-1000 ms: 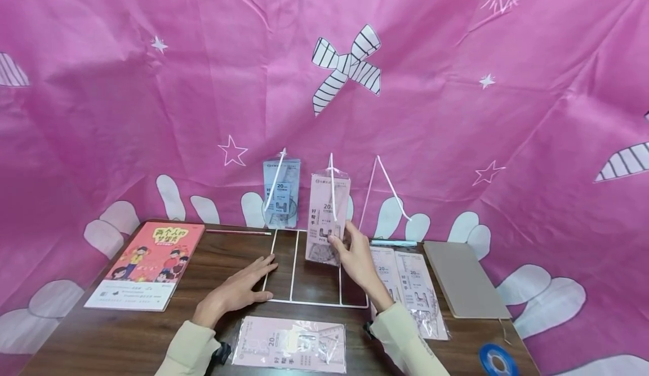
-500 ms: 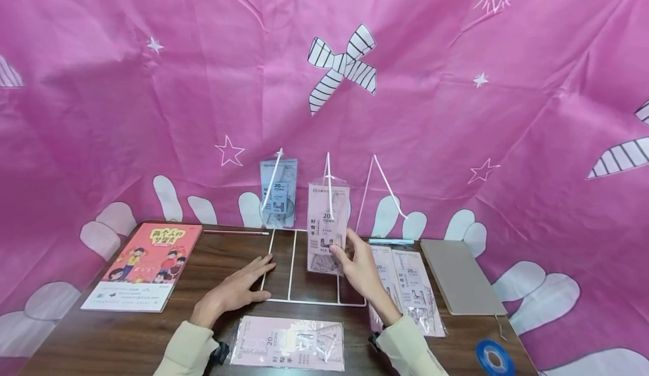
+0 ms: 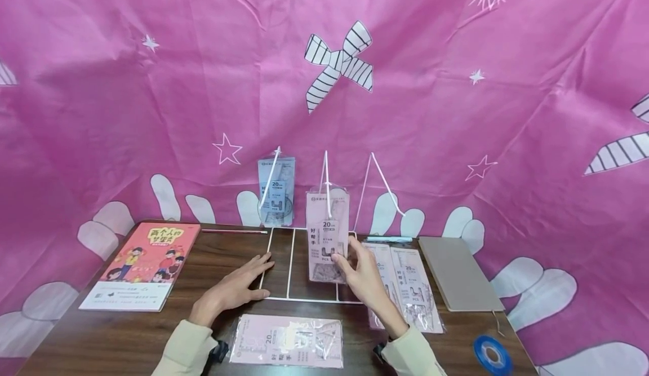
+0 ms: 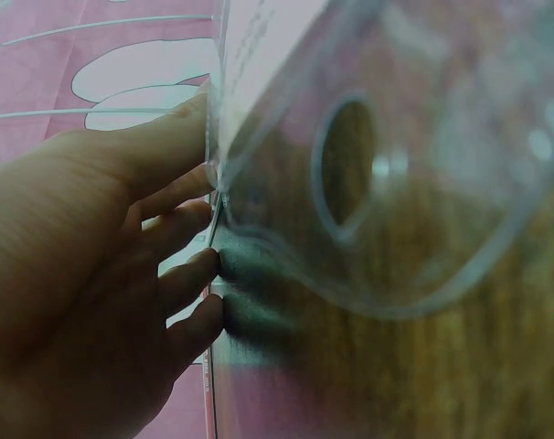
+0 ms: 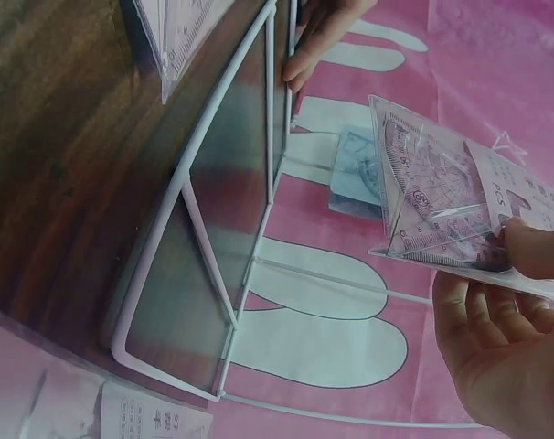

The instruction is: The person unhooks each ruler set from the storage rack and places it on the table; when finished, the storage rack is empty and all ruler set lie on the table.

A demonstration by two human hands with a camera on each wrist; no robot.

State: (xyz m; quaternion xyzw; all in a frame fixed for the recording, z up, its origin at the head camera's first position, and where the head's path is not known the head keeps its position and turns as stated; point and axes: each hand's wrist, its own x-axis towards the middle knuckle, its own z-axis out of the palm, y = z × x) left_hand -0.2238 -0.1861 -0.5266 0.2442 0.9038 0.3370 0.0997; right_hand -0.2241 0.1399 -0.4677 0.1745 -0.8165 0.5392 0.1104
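My right hand [image 3: 366, 274] pinches the lower right edge of a pink ruler set pack [image 3: 320, 238], thumb in front and fingers behind. This pack stands upright at the middle prong of a white wire rack [image 3: 314, 300], the prong overlapping its clear top tab. In the right wrist view its lower end shows rulers [image 5: 432, 187] through the plastic. My left hand [image 3: 233, 290] rests on the table with fingers spread, at the rack base's left side. A blue ruler set pack [image 3: 276, 190] hangs on the left prong. The right prong [image 3: 387, 184] carries nothing.
One pink pack [image 3: 286, 340] lies at the front, and two more pink packs [image 3: 413, 288] lie on the right. Around them are a red book [image 3: 144, 263], a pencil [image 3: 233, 231], a light blue pen [image 3: 389, 239], a grey notebook [image 3: 461, 274] and blue tape [image 3: 493, 355].
The right hand has drawn the pink pack toward me and slightly down along the middle prong. The left hand has stayed in place on the table.
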